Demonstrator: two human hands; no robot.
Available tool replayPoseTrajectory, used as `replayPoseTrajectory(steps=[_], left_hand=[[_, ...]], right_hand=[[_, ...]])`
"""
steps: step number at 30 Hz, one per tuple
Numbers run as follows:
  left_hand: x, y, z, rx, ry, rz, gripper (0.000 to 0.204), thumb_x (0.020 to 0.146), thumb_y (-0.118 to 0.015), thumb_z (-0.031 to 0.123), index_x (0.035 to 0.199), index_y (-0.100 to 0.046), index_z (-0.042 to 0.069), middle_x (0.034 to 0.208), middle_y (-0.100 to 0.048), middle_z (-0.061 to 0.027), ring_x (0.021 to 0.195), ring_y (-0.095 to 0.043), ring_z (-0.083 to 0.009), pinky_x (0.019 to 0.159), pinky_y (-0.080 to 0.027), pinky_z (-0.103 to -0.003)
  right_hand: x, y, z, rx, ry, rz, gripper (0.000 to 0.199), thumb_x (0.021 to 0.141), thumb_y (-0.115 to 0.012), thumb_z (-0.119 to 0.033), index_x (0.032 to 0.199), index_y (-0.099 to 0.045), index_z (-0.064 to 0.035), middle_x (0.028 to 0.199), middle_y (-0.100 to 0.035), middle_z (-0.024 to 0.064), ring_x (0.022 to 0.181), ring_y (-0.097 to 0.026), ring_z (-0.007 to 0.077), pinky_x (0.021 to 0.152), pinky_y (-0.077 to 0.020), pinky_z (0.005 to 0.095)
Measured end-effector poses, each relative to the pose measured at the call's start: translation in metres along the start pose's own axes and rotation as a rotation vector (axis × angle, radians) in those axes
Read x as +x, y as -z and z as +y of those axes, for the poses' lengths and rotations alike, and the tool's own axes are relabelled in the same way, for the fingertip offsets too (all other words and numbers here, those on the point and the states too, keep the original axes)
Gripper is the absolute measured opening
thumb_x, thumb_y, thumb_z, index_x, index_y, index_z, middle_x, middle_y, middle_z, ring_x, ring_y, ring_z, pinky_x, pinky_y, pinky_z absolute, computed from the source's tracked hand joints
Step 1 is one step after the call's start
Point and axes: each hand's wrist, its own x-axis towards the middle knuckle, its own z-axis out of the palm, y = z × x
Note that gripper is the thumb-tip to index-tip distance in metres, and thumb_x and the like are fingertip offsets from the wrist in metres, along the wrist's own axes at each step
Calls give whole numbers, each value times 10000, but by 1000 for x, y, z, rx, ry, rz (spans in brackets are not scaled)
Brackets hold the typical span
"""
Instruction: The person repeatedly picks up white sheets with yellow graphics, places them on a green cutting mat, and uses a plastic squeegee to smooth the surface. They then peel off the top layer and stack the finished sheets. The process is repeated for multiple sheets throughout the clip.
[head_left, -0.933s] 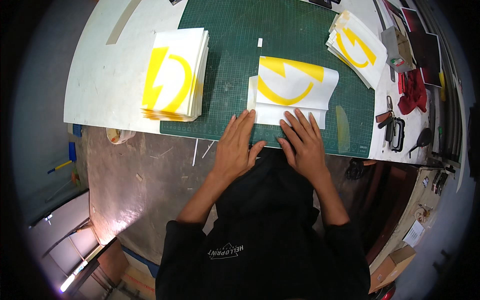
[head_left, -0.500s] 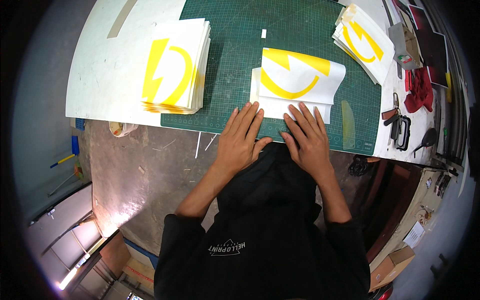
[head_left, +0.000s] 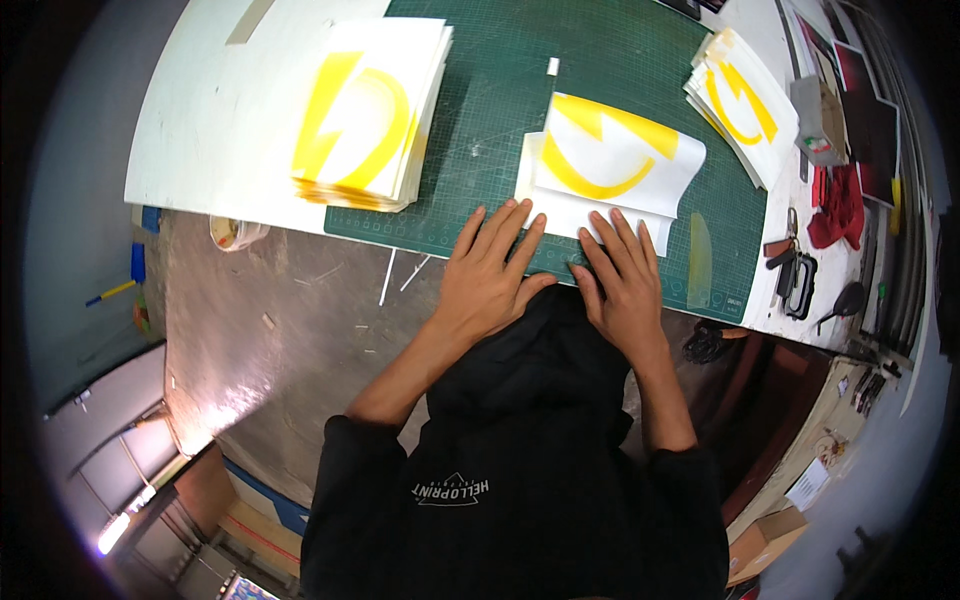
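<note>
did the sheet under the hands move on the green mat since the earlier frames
Cannot tell. The white sheet with the yellow shape sits at much the same spot on the green cutting mat, both hands flat on its near edge; only the camera view shifted.

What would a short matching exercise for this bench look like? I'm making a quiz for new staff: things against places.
Things:
1. thick stack of sheets
2. small stack of sheets
3. red cloth
4. curled sheet

Places:
A. far right, beside the mat
B. just beyond both hands
C. mat's left edge
D. mat's upper right corner

Pairs: 1-C, 2-D, 3-A, 4-B
</note>
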Motion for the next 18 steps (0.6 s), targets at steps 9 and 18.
replayPoseTrajectory(steps=[9, 18], left_hand=[[-1, 0, 0, 3, 13, 18, 690, 907, -782, 415, 1465, -607, 48, 1557, -533, -158, 1475, -471, -329, 1233, -323, -554], [4, -3, -3, -3, -13, 67, 596, 945, -744, 419, 1383, -660, 22, 1573, -530, -151, 1458, -471, -359, 1215, -339, -559]], right_hand=[[48, 12, -35, -84, 169, 44, 448, 974, -728, -220, 1367, -664, -15, 1527, -570, 151, 1493, -451, 397, 1238, -304, 620], [103, -4, 12, -276, 155, -206, 699, 1066, -515, -532, 1586, -481, -67, 1701, -387, 112, 1579, -319, 397, 1266, -168, 678]])
